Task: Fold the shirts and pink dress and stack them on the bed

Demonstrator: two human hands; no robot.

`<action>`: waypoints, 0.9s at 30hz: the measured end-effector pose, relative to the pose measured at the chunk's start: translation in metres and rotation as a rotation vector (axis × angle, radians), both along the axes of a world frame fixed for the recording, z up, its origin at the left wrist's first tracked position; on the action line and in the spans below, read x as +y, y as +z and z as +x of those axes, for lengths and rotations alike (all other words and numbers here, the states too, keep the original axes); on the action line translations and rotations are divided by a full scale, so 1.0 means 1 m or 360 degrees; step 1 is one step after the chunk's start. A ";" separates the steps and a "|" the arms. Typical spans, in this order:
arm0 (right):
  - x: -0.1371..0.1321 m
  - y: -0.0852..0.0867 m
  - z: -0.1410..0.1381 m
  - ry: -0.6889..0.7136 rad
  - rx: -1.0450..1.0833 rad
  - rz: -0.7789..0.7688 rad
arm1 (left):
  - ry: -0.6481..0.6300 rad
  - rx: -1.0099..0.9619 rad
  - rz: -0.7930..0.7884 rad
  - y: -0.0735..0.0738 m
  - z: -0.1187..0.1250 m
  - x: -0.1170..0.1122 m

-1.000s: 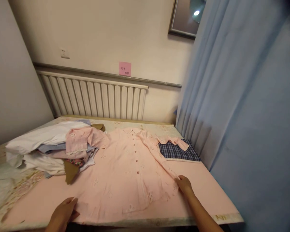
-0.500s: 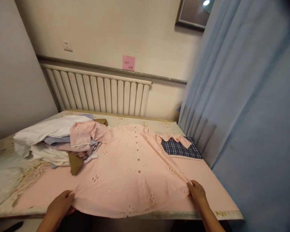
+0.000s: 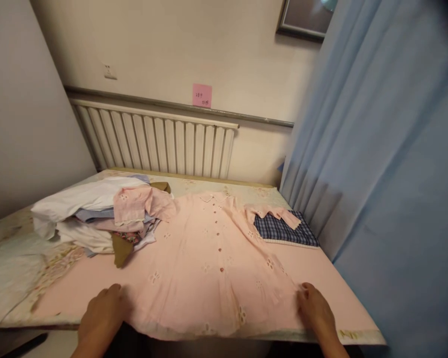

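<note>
Pink dress lies flat on table, buttons up. Left hand & right hand rest spread, palms down, on its hem corners, near clothes pile.

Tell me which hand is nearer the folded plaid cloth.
Right. The right hand is on the pink dress hem, same side as the plaid cloth; the left hand is opposite.

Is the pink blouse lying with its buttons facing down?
No, the pink blouse lies spread on the table with its row of buttons facing up.
</note>
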State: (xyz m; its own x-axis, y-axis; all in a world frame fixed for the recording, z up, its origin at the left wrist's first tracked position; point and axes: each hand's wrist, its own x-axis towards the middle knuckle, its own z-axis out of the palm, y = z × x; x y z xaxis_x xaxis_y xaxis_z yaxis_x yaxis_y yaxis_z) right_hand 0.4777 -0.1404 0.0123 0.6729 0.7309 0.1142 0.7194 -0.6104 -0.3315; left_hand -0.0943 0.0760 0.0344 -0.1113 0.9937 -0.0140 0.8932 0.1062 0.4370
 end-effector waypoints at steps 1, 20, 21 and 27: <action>0.004 0.001 -0.006 0.0047 -0.0146 0.0085 | -0.0069 0.0228 0.0072 0.004 0.012 -0.002; 0.083 -0.050 -0.094 0.1126 -0.0610 0.0356 | -0.0790 0.0577 0.0339 -0.037 0.146 -0.024; 0.084 -0.051 -0.094 0.1121 -0.0606 0.0367 | -0.0787 0.0578 0.0341 -0.038 0.146 -0.023; 0.086 -0.054 -0.095 0.1108 -0.0611 0.0400 | -0.0796 0.0602 0.0334 -0.037 0.148 -0.024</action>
State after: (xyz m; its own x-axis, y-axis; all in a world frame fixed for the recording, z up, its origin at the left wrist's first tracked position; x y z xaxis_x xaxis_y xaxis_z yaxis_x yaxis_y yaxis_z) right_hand 0.3824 -0.0541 -0.0412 -0.0422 0.8874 0.4591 0.9958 0.0749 -0.0531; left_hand 0.0534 0.0520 -0.0031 0.4052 0.9042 0.1351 0.9087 -0.4146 0.0494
